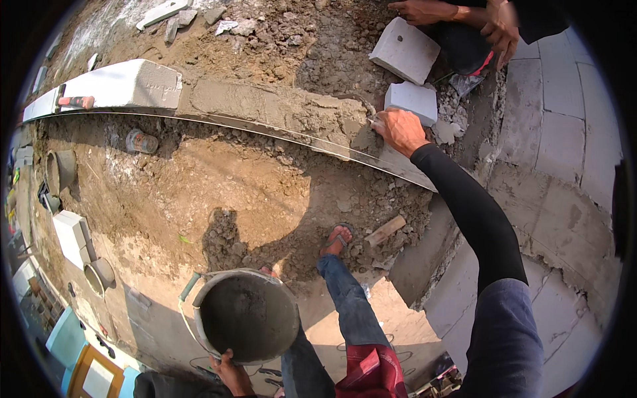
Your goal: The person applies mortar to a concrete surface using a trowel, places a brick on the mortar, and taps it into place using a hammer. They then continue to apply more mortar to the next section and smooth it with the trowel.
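Note:
My left hand point(232, 374) grips the near side of a grey bucket point(290, 345) with a handle, tilted so that wet grey mortar point(249, 312) shows inside. Stretched out far to the right, my right hand point(401, 131) is closed at the right end of a rough mortar bed point(292, 116). Something small and pale shows at its fingertips, too little to name. The bed lies along a low wall course, in line with white blocks point(119, 86) at the left. A taut string point(265, 132) runs along the course's near edge. Beside my right hand sits a white block piece point(413, 101).
Another person's hands point(494, 33) are at the top right, near a larger white block point(405, 52). A red-handled tool point(76, 102) rests on the left blocks. Block walling point(541, 126) rises at right. Buckets point(99, 275) and a white block stack point(71, 235) stand left.

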`<control>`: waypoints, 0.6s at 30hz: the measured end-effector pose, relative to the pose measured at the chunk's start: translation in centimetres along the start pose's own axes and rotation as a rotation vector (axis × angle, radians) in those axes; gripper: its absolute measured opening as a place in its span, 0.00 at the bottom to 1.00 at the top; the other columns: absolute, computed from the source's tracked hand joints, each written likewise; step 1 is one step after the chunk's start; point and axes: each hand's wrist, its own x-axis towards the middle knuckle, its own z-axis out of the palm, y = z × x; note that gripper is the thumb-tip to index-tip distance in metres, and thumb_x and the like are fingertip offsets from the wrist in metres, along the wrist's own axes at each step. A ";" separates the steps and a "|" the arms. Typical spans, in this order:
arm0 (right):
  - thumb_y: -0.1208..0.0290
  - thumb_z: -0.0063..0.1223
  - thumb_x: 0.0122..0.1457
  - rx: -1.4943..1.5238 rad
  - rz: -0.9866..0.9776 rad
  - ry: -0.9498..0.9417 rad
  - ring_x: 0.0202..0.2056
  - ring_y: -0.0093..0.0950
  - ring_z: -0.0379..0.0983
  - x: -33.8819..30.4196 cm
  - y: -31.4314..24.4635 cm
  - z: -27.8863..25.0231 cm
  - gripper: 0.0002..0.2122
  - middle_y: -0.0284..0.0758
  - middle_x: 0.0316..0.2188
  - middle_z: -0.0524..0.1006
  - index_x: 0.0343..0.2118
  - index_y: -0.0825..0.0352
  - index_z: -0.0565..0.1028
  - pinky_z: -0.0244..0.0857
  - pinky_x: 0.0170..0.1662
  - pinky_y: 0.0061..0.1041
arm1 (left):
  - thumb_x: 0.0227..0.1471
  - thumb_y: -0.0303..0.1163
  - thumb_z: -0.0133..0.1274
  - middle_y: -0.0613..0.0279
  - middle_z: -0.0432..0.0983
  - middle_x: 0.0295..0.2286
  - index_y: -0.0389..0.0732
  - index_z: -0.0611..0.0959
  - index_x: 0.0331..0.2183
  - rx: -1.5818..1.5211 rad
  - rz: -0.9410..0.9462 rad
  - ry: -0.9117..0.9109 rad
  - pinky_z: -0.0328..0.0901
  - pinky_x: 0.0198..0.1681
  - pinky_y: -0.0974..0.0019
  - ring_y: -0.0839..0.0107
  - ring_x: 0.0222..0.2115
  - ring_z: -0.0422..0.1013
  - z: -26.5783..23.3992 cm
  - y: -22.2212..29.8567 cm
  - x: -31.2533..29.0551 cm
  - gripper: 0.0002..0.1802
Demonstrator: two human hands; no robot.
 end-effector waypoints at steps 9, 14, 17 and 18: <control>0.64 0.60 0.58 -0.116 0.012 0.004 0.36 0.41 0.79 -6.1 -2.4 -4.9 0.10 0.38 0.33 0.76 0.34 0.65 0.77 0.73 0.36 0.41 | 0.47 0.21 0.56 0.63 0.77 0.42 0.37 0.76 0.51 -0.013 0.004 -0.126 0.67 0.49 0.65 0.68 0.41 0.72 3.1 -0.8 -0.4 0.26; 0.63 0.60 0.58 -0.171 -0.055 -0.020 0.37 0.38 0.79 -8.0 -2.2 -5.5 0.11 0.35 0.33 0.75 0.35 0.65 0.77 0.73 0.36 0.38 | 0.46 0.20 0.56 0.62 0.77 0.44 0.37 0.75 0.53 -0.010 -0.003 -0.171 0.66 0.50 0.65 0.67 0.43 0.72 2.7 -0.9 0.0 0.29; 0.62 0.59 0.60 -0.199 -0.144 -0.013 0.34 0.37 0.79 -8.1 -1.1 -6.8 0.11 0.35 0.32 0.76 0.38 0.65 0.77 0.73 0.35 0.38 | 0.47 0.20 0.56 0.62 0.77 0.45 0.36 0.75 0.55 -0.015 -0.001 -0.160 0.66 0.50 0.65 0.67 0.43 0.72 2.3 -1.0 -0.1 0.30; 0.61 0.59 0.61 -0.154 -0.100 0.002 0.33 0.37 0.78 -7.8 -0.4 -7.3 0.12 0.36 0.31 0.76 0.38 0.65 0.77 0.73 0.34 0.38 | 0.47 0.20 0.56 0.62 0.77 0.45 0.36 0.74 0.55 -0.016 0.002 -0.157 0.66 0.50 0.65 0.67 0.44 0.72 2.1 -1.1 0.0 0.31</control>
